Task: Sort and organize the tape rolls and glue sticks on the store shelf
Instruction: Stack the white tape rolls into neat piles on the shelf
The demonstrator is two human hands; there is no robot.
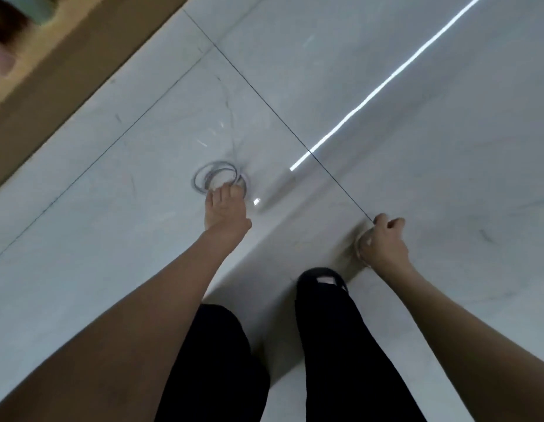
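Here the person looks straight down at a glossy white tiled floor (417, 147), and both bare arms reach downward toward it. The left hand (225, 208) is stretched far out with the arm almost straight; its fingers (226, 190) point down and touch the near edge of a clear tape roll (219, 178), which lies flat on the floor as several thin transparent rings. Whether the fingers already close on the roll I cannot tell, because the picture is blurred there; the hand looks loosely curled, not spread wide. The right hand (383, 242) is lower in the view and nearer to the body, with the wrist bent and the fingers curled around a second clear tape roll (363, 248), whose rim shows at the left side of the hand, so this hand is closed on it. A dark tile joint (264, 99) runs diagonally from the upper left toward the right hand. Between the arms are the person's black trousers (340, 345) and one dark shoe (322, 277). In the upper left corner stands the brown base of the store shelf (60, 71), well apart from both rolls. A bright strip of reflected light (386, 80) crosses the floor at the right.
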